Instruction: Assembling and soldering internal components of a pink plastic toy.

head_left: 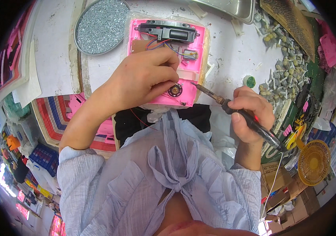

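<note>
My right hand (252, 112) is closed around the black handle of a soldering iron (250, 122), whose metal tip points left at a small round black speaker (175, 90). The speaker lies in the lower part of an opened pink plastic housing (193, 70). My left hand (144, 76) reaches across the housing with thumb and fingers pinched just above the speaker's rim; what they hold is hidden. Thin wires run beside these fingers, and a red wire (138, 118) trails below the wrist. In the upper part sit a long black plastic part (170, 31), coloured wires and a small metal-cased part (189, 54).
A round tray of small screws (103, 25) stands at the far left. Many small grey parts (288, 70) are heaped on the right, beside a green roll (249, 81). A metal tray (235, 8) lies at the back; a yellow fan (313, 162) is at lower right.
</note>
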A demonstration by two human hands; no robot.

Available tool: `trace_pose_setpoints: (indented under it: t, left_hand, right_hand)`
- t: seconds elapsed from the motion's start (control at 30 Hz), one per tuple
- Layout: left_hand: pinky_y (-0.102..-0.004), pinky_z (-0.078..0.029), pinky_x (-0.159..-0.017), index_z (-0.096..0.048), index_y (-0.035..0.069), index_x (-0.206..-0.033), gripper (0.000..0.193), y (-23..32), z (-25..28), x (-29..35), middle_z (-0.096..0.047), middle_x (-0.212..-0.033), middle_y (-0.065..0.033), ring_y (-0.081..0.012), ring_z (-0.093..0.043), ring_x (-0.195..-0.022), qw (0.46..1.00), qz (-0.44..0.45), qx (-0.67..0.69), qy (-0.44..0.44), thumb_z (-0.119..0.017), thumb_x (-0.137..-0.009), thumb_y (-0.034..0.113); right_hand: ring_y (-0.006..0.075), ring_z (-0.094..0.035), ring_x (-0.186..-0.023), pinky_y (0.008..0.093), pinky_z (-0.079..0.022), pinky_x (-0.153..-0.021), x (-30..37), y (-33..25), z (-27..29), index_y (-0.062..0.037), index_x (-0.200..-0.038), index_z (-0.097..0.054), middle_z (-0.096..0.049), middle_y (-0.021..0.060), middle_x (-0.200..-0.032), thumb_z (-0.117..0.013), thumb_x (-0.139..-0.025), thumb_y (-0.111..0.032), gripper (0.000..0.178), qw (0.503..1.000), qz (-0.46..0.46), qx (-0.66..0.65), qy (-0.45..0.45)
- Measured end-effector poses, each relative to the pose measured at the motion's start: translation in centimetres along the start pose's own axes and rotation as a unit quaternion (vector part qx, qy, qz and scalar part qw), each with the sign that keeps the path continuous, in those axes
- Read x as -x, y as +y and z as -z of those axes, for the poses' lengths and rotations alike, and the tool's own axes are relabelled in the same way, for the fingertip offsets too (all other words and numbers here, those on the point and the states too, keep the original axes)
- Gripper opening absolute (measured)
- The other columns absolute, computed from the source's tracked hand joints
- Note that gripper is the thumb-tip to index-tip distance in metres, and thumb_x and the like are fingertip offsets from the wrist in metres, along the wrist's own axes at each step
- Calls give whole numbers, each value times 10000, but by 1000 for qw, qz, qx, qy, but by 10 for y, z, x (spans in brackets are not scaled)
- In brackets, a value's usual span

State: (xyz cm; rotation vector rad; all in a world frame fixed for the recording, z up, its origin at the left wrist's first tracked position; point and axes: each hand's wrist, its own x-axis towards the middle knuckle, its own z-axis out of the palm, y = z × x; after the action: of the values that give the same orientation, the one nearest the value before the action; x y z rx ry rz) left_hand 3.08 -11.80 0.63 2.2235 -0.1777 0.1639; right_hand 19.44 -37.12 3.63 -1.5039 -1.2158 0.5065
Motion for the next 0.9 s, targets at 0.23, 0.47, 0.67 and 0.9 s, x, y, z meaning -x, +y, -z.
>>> trace_pose_setpoints:
  t: [0.23, 0.47, 0.67, 0.9]
  left_hand:
    - [-361, -552, -728, -672, 47, -962, 258, 6, 5, -1, -647, -1004, -94, -305, -670, -888, 999, 8, -38, -8, -785, -734, 0]
    - [-375, -550, -706, -683, 47, -968, 279, 5, 7, -1, -652, -1000, -93, -301, -667, -874, 1000, -7, -24, -12, -793, -716, -4]
    - [-370, -537, -664, -693, 63, -956, 270, 2, -1, 0, -659, -944, -69, -282, -661, -828, 999, -19, -23, 18, -794, -714, 0]
    - [-371, -537, -646, -661, 82, -949, 262, 2, -3, -4, -644, -934, -55, -271, -657, -825, 997, -34, -65, 5, -791, -725, 39]
  right_hand:
    - [261, -598, -612, 344, -475, -565, 1, 2, 2, 32, -956, -693, -659, 124, -731, -729, -777, -45, 199, 999, 20, -9, 32]
    - [260, -600, -614, 347, -479, -567, 0, 3, 1, 29, -950, -695, -655, 122, -728, -727, -773, -49, 197, 999, 32, -4, 34]
    - [264, -601, -613, 353, -484, -567, -1, 5, -1, 28, -964, -692, -660, 120, -733, -731, -775, -54, 210, 999, 36, -11, 31]
    - [267, -592, -591, 359, -479, -553, -3, 4, -5, 7, -969, -696, -667, 108, -733, -723, -761, -35, 213, 999, 37, -13, 15]
